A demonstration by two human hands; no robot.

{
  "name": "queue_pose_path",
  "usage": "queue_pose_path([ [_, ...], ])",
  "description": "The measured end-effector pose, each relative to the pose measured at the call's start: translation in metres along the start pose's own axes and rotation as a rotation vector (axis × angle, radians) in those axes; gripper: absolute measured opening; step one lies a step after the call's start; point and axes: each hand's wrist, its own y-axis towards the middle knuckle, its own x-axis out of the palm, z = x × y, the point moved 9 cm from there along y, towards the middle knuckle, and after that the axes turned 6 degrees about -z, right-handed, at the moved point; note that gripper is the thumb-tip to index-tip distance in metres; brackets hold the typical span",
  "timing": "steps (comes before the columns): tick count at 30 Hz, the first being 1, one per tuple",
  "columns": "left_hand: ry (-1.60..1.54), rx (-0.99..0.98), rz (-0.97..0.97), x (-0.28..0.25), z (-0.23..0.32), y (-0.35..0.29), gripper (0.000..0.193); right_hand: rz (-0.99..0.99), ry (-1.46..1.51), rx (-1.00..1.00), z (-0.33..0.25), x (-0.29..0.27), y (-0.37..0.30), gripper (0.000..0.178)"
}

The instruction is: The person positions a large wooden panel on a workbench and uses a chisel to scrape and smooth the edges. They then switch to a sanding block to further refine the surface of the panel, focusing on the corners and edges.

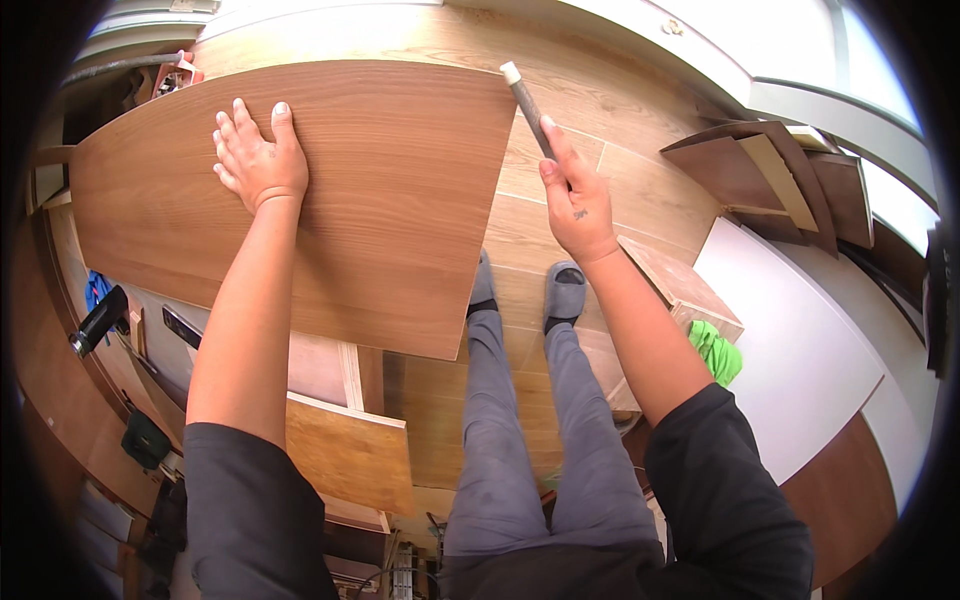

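Head view: left hand (258, 160) is lying flat, fingers spread, pressing on top of large brown wood-grain laminate board (330, 200), not gripping it. Board is sitting raised over light plank floor (560, 90), covering the left side. Right hand (577, 200) is clenching round a dark cylindrical tool w/ white tip (527, 100), held just past board's right edge. Nearby: grey slippers (563, 290) under it, small wooden box (682, 285) + green cloth (716, 350) to the right, stacked brown offcuts (770, 165) further out, black tool (100, 318) at left.
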Motion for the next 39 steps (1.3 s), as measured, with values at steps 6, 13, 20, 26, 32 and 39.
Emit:
queue_pose_path([
  [6,-0.014,-0.001,-0.005,0.001,0.001,-0.002,0.078,-0.01,-0.043,0.003,0.007,-0.004,-0.009,0.045],
  [13,-0.005,0.004,-0.016,0.001,0.006,-0.001,0.078,0.038,-0.016,-0.113,0.008,-0.005,0.025,0.043],
  [20,0.013,0.001,-0.026,0.0,0.003,-0.003,0.077,-0.065,0.031,0.101,0.003,-0.014,0.054,0.04],
  [26,0.014,0.002,-0.034,-0.001,0.006,-0.002,0.077,-0.03,0.106,0.067,0.01,-0.012,0.032,0.039],
  [32,0.026,0.01,-0.032,0.001,0.006,-0.001,0.077,-0.193,0.447,0.453,0.024,-0.003,0.072,0.04],
  [39,0.021,0.007,-0.037,-0.001,0.008,-0.002,0.076,-0.282,0.318,0.432,0.011,-0.009,0.053,0.041],
])
